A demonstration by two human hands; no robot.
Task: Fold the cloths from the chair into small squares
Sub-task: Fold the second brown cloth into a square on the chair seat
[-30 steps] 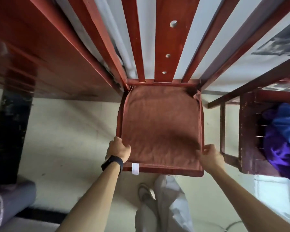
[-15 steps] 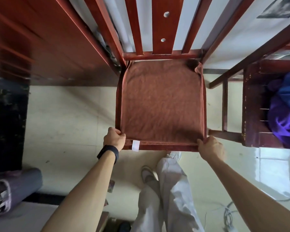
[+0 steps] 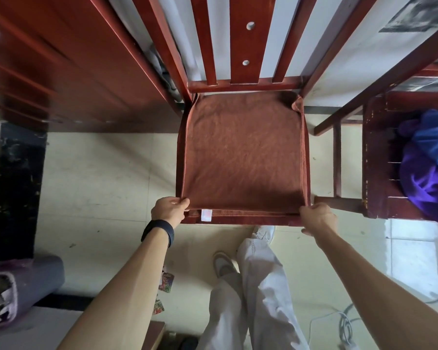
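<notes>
Both hands pinch the near edge of a brown cloth (image 3: 243, 152). The left hand (image 3: 168, 210), with a dark wristband (image 3: 159, 231), has thumb and fingers closed on the near-left corner, and the right hand (image 3: 316, 218) has its fingers curled round the near-right corner. The cloth stretches away from the hands, flat over the whole seat of a red wooden chair (image 3: 243, 85). Just under the pinched edge, a second hemmed layer shows with a white label (image 3: 206, 214) beside the left hand. The side edges droop over the seat's rims, and the far-right corner is crumpled against the back post. Bare tiled floor (image 3: 106, 173) lies left of the seat, with a dark red table (image 3: 74, 72) beyond it. To the right, close by, a second chair (image 3: 377, 160) holds a heap of blue and purple cloths (image 3: 425, 168).
</notes>
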